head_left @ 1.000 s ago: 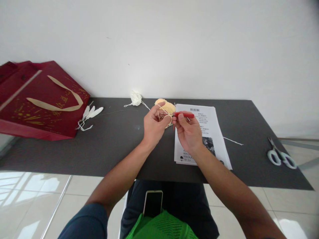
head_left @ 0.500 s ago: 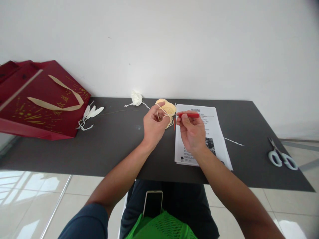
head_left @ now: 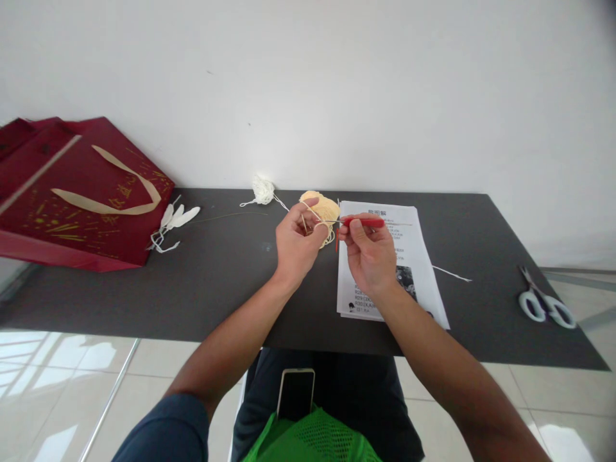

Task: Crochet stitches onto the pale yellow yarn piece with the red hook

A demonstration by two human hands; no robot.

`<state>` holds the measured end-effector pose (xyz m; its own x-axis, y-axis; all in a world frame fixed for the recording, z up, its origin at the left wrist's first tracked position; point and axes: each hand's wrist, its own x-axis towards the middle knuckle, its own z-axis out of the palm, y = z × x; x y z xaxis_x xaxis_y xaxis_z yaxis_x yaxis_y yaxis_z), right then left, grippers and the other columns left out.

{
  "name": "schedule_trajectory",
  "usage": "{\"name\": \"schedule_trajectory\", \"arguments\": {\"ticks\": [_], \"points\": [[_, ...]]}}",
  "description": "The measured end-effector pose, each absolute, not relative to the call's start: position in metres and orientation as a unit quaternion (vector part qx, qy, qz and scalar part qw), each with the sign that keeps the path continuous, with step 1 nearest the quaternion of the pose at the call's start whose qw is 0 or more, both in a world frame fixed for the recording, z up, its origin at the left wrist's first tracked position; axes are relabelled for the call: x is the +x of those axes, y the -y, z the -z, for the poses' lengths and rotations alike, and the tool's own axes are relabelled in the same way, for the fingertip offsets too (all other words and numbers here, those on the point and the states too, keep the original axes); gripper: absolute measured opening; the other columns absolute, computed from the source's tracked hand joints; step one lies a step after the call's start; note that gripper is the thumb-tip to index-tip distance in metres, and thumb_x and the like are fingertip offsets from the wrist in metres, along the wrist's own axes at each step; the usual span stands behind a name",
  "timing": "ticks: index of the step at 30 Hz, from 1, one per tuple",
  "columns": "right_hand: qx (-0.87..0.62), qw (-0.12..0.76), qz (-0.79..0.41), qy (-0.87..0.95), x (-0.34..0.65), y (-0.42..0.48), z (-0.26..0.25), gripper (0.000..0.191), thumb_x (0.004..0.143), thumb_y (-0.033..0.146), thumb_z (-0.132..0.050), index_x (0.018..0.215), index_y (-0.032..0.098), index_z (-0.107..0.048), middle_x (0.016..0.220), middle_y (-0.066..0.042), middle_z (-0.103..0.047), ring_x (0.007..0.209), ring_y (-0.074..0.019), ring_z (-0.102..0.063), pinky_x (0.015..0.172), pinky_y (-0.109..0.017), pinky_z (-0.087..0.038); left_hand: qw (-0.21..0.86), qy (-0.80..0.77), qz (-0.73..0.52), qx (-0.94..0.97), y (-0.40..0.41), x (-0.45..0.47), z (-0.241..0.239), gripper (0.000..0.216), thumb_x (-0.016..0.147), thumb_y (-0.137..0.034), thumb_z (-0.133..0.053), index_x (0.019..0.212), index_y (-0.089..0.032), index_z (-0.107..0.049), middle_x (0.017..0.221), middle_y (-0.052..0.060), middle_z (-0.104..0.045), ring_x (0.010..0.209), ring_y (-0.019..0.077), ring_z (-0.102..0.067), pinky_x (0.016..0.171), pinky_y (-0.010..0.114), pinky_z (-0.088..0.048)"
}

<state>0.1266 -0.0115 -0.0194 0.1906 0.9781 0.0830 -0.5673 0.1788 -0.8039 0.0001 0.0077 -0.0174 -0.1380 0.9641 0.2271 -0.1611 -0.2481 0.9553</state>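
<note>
My left hand (head_left: 296,246) is closed over the dark table (head_left: 231,276), pinching cream yarn strands looped round its fingers. A cream yarn ball (head_left: 325,210) lies just behind that hand. My right hand (head_left: 369,256) is closed on a red-handled crochet hook (head_left: 364,222), whose thin metal tip points left into the yarn at my left fingers. Both hands hover above the left edge of a printed paper sheet (head_left: 409,256).
A dark red gift bag (head_left: 81,192) lies at the far left, with white feather-like pieces (head_left: 176,221) beside it. A small white yarn tuft (head_left: 262,189) sits at the table's back. Scissors (head_left: 543,301) lie at the right. A phone (head_left: 295,391) and green mesh (head_left: 312,439) rest on my lap.
My right hand with the hook shifted slightly right and then a little back left toward the yarn. My left hand stayed nearly in place.
</note>
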Motion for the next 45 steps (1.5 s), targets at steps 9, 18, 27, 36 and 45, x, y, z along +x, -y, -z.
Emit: {"name": "schedule_trajectory", "arguments": {"ticks": [9, 18, 27, 36, 45], "points": [[-0.316, 0.707, -0.559, 0.297, 0.127, 0.013, 0.019, 0.015, 0.083, 0.031, -0.082, 0.091, 0.027, -0.071, 0.091, 0.004, -0.075, 0.075, -0.0084, -0.068, 0.072, -0.023, -0.062, 0.45, -0.417, -0.629, 0.478, -0.007, 0.002, 0.015, 0.042, 0.074, -0.014, -0.072, 0.115, -0.022, -0.07, 0.075, -0.006, -0.059, 0.063, 0.0078, -0.052, 0.062, 0.022, -0.043], [-0.321, 0.721, -0.517, 0.332, 0.128, 0.013, 0.017, 0.016, 0.08, 0.03, -0.084, 0.087, 0.026, -0.07, 0.086, 0.004, -0.075, 0.069, -0.009, -0.065, 0.065, -0.024, -0.059, 0.444, -0.413, -0.636, 0.477, -0.006, 0.001, 0.016, 0.04, 0.073, -0.013, -0.071, 0.113, -0.021, -0.07, 0.075, -0.005, -0.06, 0.064, 0.0084, -0.053, 0.063, 0.023, -0.045], [-0.35, 0.737, -0.414, 0.404, 0.128, 0.016, 0.024, 0.015, 0.086, 0.03, -0.079, 0.093, 0.028, -0.066, 0.092, 0.003, -0.074, 0.071, -0.0108, -0.067, 0.066, -0.028, -0.058, 0.438, -0.415, -0.645, 0.469, -0.006, 0.002, 0.014, 0.041, 0.072, -0.012, -0.072, 0.112, -0.021, -0.07, 0.074, -0.005, -0.059, 0.064, 0.0083, -0.053, 0.062, 0.023, -0.043], [-0.364, 0.743, -0.352, 0.437, 0.123, 0.023, 0.025, 0.012, 0.088, 0.027, -0.077, 0.096, 0.029, -0.069, 0.096, 0.001, -0.075, 0.072, -0.012, -0.071, 0.069, -0.031, -0.061, 0.421, -0.43, -0.646, 0.47, -0.004, 0.002, 0.012, 0.038, 0.073, -0.011, -0.072, 0.11, -0.021, -0.071, 0.073, -0.005, -0.061, 0.062, 0.0081, -0.052, 0.06, 0.022, -0.043], [-0.359, 0.682, -0.17, 0.613, 0.124, 0.036, 0.032, 0.032, 0.087, 0.014, -0.074, 0.109, 0.037, -0.077, 0.106, -0.003, -0.082, 0.097, -0.0228, -0.077, 0.087, -0.046, -0.066, 0.375, -0.474, -0.658, 0.449, -0.005, 0.001, 0.015, 0.033, 0.073, -0.012, -0.072, 0.105, -0.019, -0.07, 0.072, -0.004, -0.066, 0.061, 0.0087, -0.057, 0.063, 0.023, -0.047]]}}
